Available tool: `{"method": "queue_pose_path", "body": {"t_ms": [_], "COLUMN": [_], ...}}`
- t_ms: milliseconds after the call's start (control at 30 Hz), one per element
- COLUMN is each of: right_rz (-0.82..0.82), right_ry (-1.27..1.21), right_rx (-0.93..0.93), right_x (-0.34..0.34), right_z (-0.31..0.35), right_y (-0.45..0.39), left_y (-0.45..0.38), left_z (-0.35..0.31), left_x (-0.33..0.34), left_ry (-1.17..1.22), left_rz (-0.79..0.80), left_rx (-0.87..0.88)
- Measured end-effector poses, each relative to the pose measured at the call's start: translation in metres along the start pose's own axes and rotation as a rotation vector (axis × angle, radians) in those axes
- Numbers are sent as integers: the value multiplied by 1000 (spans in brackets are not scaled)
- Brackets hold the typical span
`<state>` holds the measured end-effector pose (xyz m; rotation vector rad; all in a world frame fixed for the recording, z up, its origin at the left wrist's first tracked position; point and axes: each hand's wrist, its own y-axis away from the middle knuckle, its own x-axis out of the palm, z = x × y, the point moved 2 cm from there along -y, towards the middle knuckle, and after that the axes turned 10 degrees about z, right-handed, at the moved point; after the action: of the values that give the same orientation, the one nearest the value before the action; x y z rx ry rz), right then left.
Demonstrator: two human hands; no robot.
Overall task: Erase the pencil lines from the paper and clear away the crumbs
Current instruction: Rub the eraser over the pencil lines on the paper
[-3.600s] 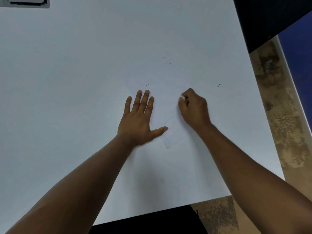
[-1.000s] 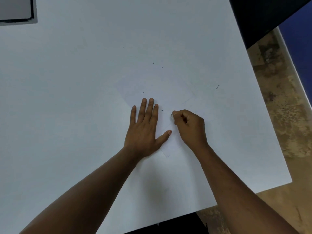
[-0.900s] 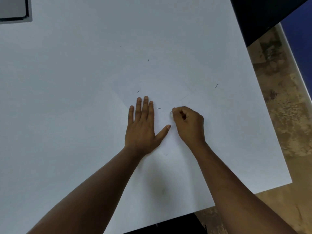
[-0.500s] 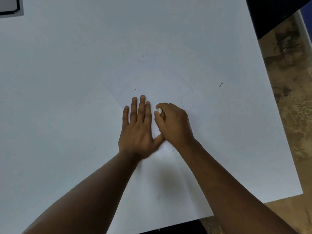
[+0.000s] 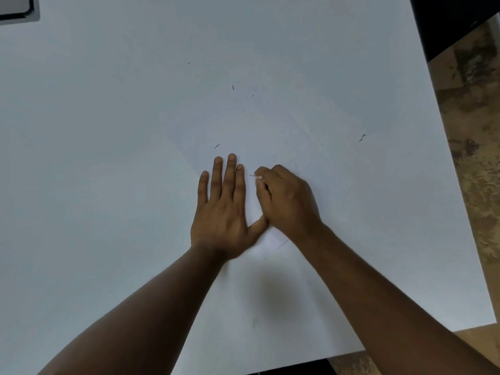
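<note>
A white sheet of paper [image 5: 270, 136] lies turned like a diamond on the white table [image 5: 108, 131], barely standing out from it. My left hand [image 5: 224, 209] rests flat on the paper, fingers straight and together. Right beside it, my right hand [image 5: 286, 198] grips a small white eraser [image 5: 258, 177], whose tip pokes out at the fingertips and touches the paper. Dark eraser crumbs lie scattered: one [image 5: 252, 175] just left of the eraser, one [image 5: 217, 146] above my left fingers, one [image 5: 233, 87] farther up, one [image 5: 362, 137] off to the right. A faint pencil line [image 5: 282, 244] shows below my right wrist.
A grey tray or device corner [image 5: 16, 9] sits at the table's far left corner. The table's right edge drops to a mottled brown floor [image 5: 470, 158]. A dark object [image 5: 454, 20] fills the top right corner.
Over the last seconds my right hand with the eraser has moved left across the paper, close to my left hand. My left hand stays flat on the sheet.
</note>
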<state>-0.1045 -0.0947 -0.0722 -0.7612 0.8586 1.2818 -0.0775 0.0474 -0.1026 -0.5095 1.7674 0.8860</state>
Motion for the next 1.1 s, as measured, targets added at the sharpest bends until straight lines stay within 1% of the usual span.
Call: {"method": "queue_pose_path", "body": {"t_ms": [67, 133, 200, 233, 300, 367, 433, 500, 567, 667, 700, 767, 833, 900, 933, 1033, 1100], "right_rz": [-42, -123, -168, -178, -144, -47, 21, 1, -59, -127, -141, -124, -32, 40, 36, -71, -76], "right_ry": [68, 115, 100, 84, 66, 71, 118, 201, 246, 198, 177, 149, 121, 154, 184, 242, 174], "right_rx": [25, 89, 165, 172, 110, -16, -90, -69, 7, 79, 61, -40, -118, -161, -144, 8, 80], "right_x": [-11, -29, -42, -44, -39, -28, -26, -32, -43, -54, -53, -42, -25, -17, -19, -41, -52], "right_z": [-21, -50, -73, -76, -66, -46, -40, -52, -70, -83, -77, -54, -30, -26, -34, -69, -82], "right_y": [-6, -15, -21, -22, -19, -8, -2, -7, -15, -23, -22, -14, 0, 8, 6, -11, -20], "left_y": [0, 0, 0, 0, 1, 0, -1, -1, 0, 0, 0, 0, 0, 0, 0, 0, 1], "left_z": [-1, -1, -1, -1, -1, -2, -2, -2, -2, -2, -2, -2, -2, -1, -1, -2, -1], "left_x": [0, -1, -1, -1, -1, -1, -1, -1, -2, -2, -2, -1, 0, 0, 0, 0, 1], "left_ry": [1, 1, 0, 1, 4, 6, 7, 2, -5, -13, -12, -3, 1, 8, 9, 8, 8], "left_rz": [1, -3, -6, -7, -11, -18, -14, -7, 0, 3, 3, -7, -14, -11, -16, -28, -31], "left_rx": [-15, -21, -19, -19, -20, -18, -14, -15, -18, -24, -22, -18, -20, -19, -12, 26, 35]}}
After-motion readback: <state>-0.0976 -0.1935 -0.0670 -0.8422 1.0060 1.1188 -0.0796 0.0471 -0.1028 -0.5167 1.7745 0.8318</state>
